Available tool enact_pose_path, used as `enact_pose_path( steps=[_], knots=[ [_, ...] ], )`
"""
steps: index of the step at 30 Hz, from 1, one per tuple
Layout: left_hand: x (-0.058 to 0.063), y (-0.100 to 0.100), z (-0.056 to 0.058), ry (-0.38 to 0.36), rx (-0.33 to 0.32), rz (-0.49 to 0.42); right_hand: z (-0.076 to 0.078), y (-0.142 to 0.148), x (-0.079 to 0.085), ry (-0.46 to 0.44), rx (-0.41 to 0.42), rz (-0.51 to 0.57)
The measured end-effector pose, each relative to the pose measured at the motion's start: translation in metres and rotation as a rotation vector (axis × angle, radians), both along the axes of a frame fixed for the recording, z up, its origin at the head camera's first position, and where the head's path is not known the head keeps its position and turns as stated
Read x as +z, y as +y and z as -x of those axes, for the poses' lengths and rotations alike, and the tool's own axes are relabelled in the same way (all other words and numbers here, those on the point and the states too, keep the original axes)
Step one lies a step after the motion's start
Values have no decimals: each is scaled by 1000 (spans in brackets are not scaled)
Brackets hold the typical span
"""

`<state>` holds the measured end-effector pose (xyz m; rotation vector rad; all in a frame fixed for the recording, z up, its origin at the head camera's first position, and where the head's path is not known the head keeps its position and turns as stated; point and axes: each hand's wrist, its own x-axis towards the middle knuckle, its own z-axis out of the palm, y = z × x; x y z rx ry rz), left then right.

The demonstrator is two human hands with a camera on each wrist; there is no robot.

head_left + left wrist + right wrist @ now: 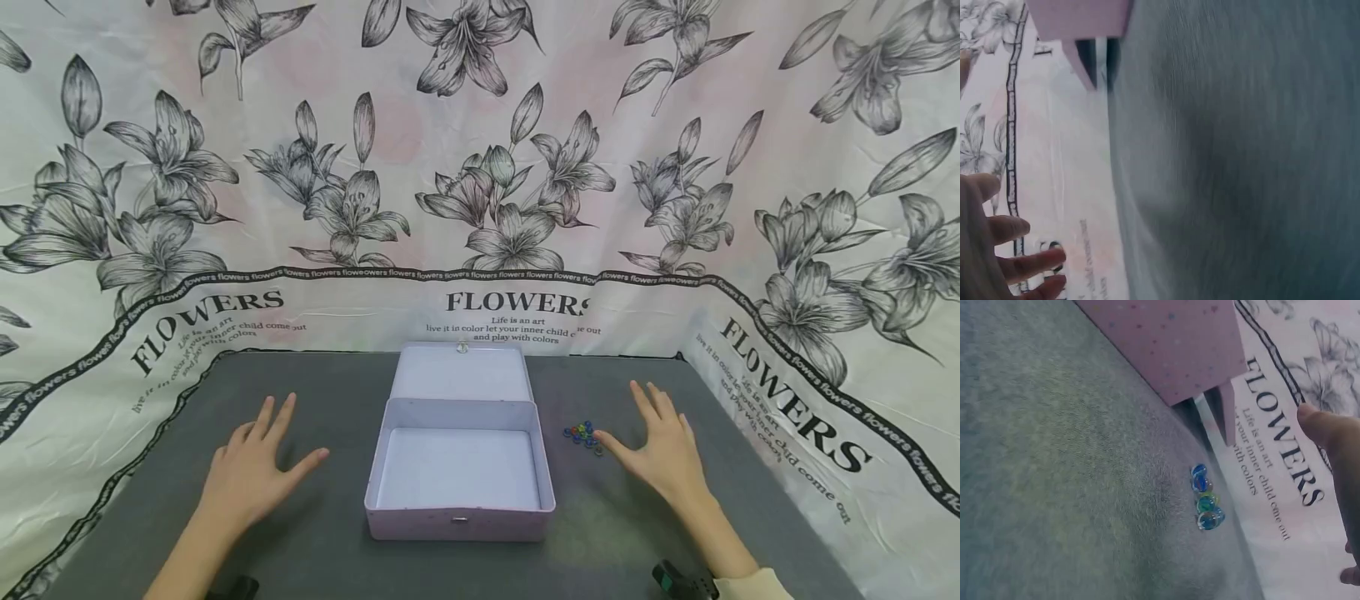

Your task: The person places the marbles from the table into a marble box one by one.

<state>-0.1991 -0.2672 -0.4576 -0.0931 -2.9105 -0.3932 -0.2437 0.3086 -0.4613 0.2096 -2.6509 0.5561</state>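
In the middle of the grey table [315,533] stands a pale pink-lilac box [459,527], its lid [461,375] swung back and its inside bare. A small cluster of coloured glass marbles [581,433] lies to the right of the box; the right wrist view shows the marbles [1208,503] as shiny, mostly blue and green. My left hand [251,471] hovers left of the box, fingers spread, holding nothing. On the other side my right hand [663,450] is spread too, with its thumb tip close to the marbles; whether it touches them I cannot tell.
A white cloth [510,317] with black flower drawings and lettering hangs behind the table and along both sides. Dark wrist devices show at the front edge, below the left hand and at the right wrist [682,581]. A metal clasp [462,347] sits on the lid's edge.
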Motion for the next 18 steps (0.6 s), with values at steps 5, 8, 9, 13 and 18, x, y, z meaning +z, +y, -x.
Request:
enact_pose_path(
  steps=[5, 8, 9, 13, 18],
  knots=[
    [-3, 16, -5, 13, -67, -221, 10, 0, -9, 5, 15, 184],
    [-7, 28, -8, 40, -110, -352, 14, -3, -16, -31, 7, 292],
    [-9, 31, -9, 45, -119, -387, 15, -4, -18, -40, -3, 317],
    [-17, 46, -13, 42, -140, -464, 17, -7, -26, -70, -38, 374],
    [-25, 60, -17, 83, -205, -528, 17, -8, -33, -124, -55, 390]
  ],
)
